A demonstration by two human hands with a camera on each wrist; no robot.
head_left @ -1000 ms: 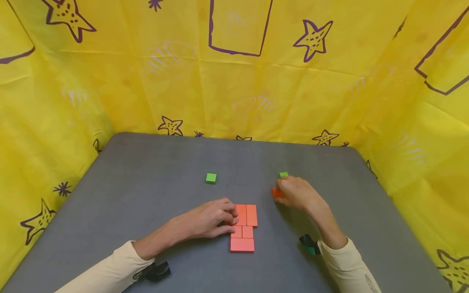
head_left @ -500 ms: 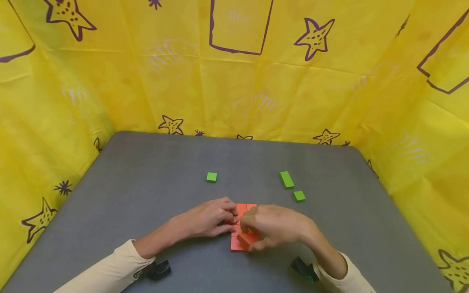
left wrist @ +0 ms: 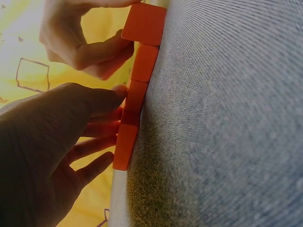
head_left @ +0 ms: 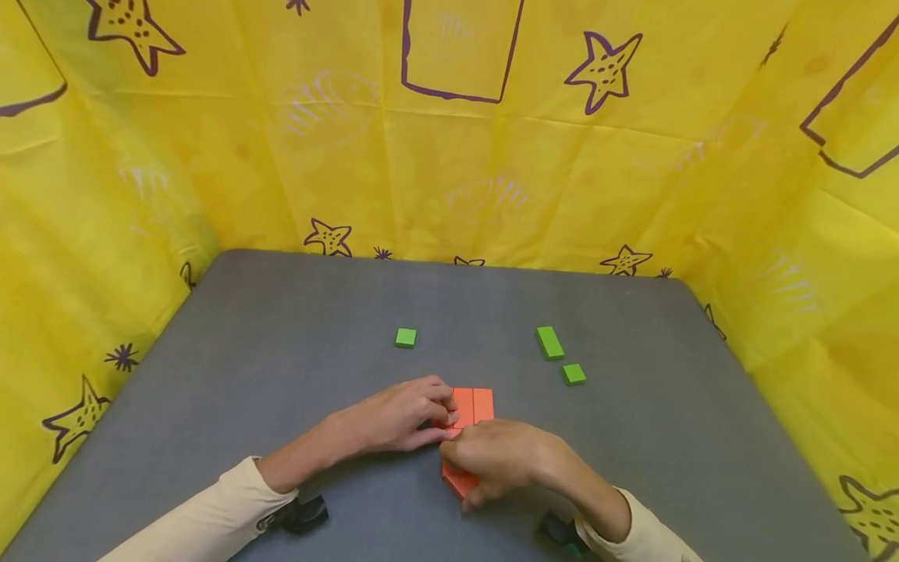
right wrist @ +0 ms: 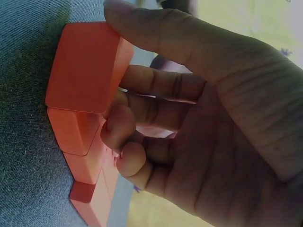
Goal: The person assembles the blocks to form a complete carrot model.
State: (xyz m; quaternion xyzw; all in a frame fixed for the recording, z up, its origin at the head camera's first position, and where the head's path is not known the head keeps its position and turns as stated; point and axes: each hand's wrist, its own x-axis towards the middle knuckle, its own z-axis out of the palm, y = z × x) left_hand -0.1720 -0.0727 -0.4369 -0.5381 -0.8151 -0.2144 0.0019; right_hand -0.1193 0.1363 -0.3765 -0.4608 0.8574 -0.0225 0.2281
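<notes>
Flat orange-red wooden blocks lie edge to edge on the table in a small shape. My left hand rests along the shape's left side, thumb and fingertips touching the blocks' top edge in the left wrist view. Between thumb and fingers, my right hand grips an orange block at the near end of the shape. In the right wrist view this block sits right against the neighbouring block, standing a bit taller towards the camera. The right hand covers the middle of the shape in the head view.
A green square block lies beyond the left hand. Further right are a green oblong block and another green square one. Yellow patterned cloth surrounds the grey table at the back and sides.
From beside the green blocks at the right, my right hand has brought an orange block to the near end of the shape and lowered it there. The left hand has stayed put.
</notes>
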